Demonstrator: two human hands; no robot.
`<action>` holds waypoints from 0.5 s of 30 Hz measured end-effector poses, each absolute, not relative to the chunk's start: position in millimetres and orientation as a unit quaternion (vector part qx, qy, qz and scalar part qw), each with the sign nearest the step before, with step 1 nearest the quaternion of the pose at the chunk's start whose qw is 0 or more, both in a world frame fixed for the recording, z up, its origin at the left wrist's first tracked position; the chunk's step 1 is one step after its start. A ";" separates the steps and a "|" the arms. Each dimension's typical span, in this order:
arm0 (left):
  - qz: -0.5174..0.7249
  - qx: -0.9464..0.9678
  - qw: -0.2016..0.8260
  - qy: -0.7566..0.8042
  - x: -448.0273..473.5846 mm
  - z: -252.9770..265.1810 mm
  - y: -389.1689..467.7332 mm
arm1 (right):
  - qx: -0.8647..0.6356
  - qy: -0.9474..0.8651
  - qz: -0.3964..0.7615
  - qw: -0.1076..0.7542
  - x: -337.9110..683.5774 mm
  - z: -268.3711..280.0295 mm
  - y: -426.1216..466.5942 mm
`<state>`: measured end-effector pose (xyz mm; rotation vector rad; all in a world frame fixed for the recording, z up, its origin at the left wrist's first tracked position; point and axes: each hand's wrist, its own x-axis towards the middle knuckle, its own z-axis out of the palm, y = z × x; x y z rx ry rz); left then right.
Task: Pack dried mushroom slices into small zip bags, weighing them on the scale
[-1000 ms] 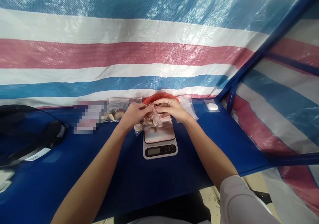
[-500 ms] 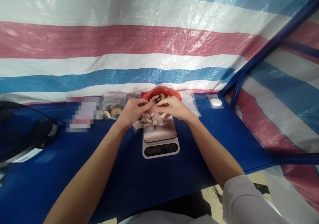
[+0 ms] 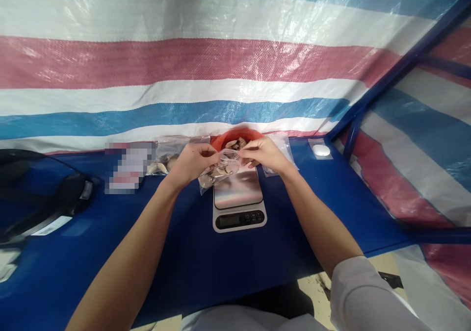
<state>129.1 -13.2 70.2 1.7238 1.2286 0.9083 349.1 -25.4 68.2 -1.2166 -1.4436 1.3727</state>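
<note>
Between my hands is a clear plastic bag [image 3: 218,174] with pale brown dried slices inside, perhaps mushroom. My left hand [image 3: 195,162] pinches its upper left edge, and my right hand [image 3: 262,153] pinches the upper right edge. The bag tilts over the back left part of a white kitchen scale [image 3: 239,193]; I cannot tell whether it rests on the metal plate. Just behind my hands, an orange-red bag [image 3: 221,140] stands open with more dried slices [image 3: 235,144] in it.
Left of the hands lies another filled clear bag [image 3: 158,166]. Flat clear bags [image 3: 285,149] lie to the right, with a white oval object [image 3: 321,150] beyond. A black strapped device [image 3: 69,198] sits on the blue table [image 3: 176,272] at left. Striped sheeting [image 3: 184,61] hangs behind.
My hands have moved apart, and the bag's bunched top is now spread wider between them. My right hand has shifted right. The whole view has moved slightly.
</note>
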 end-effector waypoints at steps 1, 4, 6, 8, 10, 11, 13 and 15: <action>0.351 0.698 0.377 0.498 128.4 72.3 -13.9 | -0.480 -0.570 0.538 0.394 348.6 69.0 -25.8; 0.318 0.725 0.324 0.518 130.8 76.9 -17.1 | -0.475 -0.587 0.523 0.394 343.7 71.7 -28.1; 0.306 0.729 0.314 0.525 134.9 77.5 -19.7 | -0.466 -0.604 0.515 0.391 339.8 73.2 -30.0; 0.308 0.731 0.306 0.527 139.3 76.1 -21.7 | -0.457 -0.622 0.506 0.385 337.4 74.1 -31.4; 0.316 0.735 0.295 0.522 142.7 73.7 -22.8 | -0.453 -0.636 0.497 0.378 336.8 74.1 -32.1; 0.321 0.738 0.291 0.517 143.9 72.3 -23.1 | -0.453 -0.642 0.491 0.376 336.9 73.8 -32.2; 0.329 0.743 0.291 0.505 145.3 70.0 -23.2 | -0.452 -0.650 0.487 0.369 337.4 72.8 -32.2; 0.331 0.743 0.300 0.499 145.7 69.2 -23.4 | -0.450 -0.656 0.490 0.356 337.4 71.9 -32.4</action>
